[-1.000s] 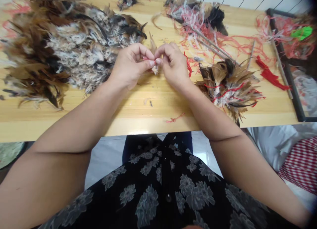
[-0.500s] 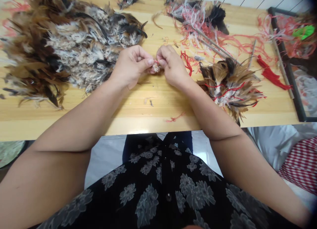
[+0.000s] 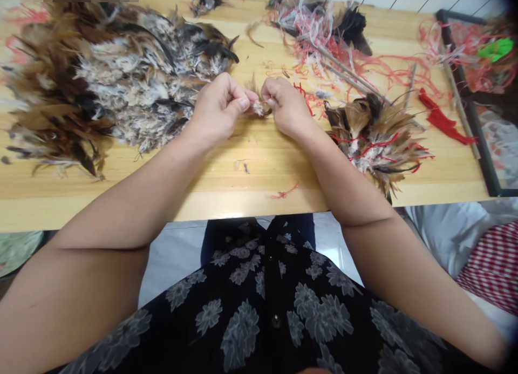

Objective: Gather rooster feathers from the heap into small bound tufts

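Note:
Above the wooden table (image 3: 226,185), my left hand (image 3: 218,107) pinches a small bunch of feathers (image 3: 258,108) by its pale fluffy base. Brown tips of the bunch show behind the fingertips. Close by on the right, my right hand (image 3: 287,107) is closed, thumb against curled forefinger, with a thin red thread stretching from it toward the bunch. Fingers partly hide the thread. Past the right hand lie loose red threads (image 3: 303,96) and a pile of brown feathers (image 3: 378,136) with red threads across it.
A large heap of brown, white and black feathers (image 3: 133,82) covers the left side. Pink and white plastic strands (image 3: 307,28) tangle at the back, near thin sticks (image 3: 352,77). A red thread bundle (image 3: 443,117) lies right, before a black-framed tray (image 3: 481,131).
My hands have drawn slightly apart, the right one shifting a little to the right. More of the feather bunch and the thread shows between them.

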A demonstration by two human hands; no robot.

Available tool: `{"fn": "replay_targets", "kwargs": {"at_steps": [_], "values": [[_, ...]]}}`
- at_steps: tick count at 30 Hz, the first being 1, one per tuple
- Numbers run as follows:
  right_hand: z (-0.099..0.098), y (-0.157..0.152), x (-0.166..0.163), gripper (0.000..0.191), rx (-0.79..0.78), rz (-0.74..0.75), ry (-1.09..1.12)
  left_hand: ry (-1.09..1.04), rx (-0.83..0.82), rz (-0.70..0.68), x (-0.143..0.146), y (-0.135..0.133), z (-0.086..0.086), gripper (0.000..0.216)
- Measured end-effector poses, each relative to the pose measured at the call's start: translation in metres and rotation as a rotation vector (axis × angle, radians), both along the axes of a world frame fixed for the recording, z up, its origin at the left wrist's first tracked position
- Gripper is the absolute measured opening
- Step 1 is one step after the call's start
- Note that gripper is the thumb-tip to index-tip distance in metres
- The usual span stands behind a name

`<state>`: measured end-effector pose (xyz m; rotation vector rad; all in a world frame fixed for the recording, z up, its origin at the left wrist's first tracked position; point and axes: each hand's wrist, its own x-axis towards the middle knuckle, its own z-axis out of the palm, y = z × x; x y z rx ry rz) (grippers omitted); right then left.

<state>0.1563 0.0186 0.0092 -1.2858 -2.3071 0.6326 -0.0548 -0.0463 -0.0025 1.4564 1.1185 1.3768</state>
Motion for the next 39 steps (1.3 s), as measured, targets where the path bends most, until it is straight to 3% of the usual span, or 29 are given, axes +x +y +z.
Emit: {"fn": "replay_targets", "kwargs": {"at_steps": [6,13,23,30,36,39], "values": [[0.002,0.001,0.000,0.023,-0.040,-0.016,0.027,0.019,0.054,0.011,-0.004,0.013,-0.013,0.062],[-0.001,0.000,0.000,0.022,-0.126,0.005,0.199,-0.068,0.003,0.041,-0.010,0.029,-0.024,0.088],[0.011,-0.010,-0.002,0.019,-0.174,-0.006,0.138,-0.228,-0.207,-0.001,-0.008,0.014,-0.010,0.071],[0.019,-0.012,0.002,0.004,-0.225,0.044,0.101,-0.188,-0.194,-0.032,-0.011,0.016,-0.015,0.077],[0.016,-0.013,0.002,0.003,-0.239,0.042,0.025,-0.191,-0.193,-0.046,-0.008,0.015,-0.012,0.075],[0.013,-0.010,0.003,0.016,-0.249,0.071,0.100,-0.171,-0.168,-0.062,-0.010,0.015,-0.013,0.069]]}}
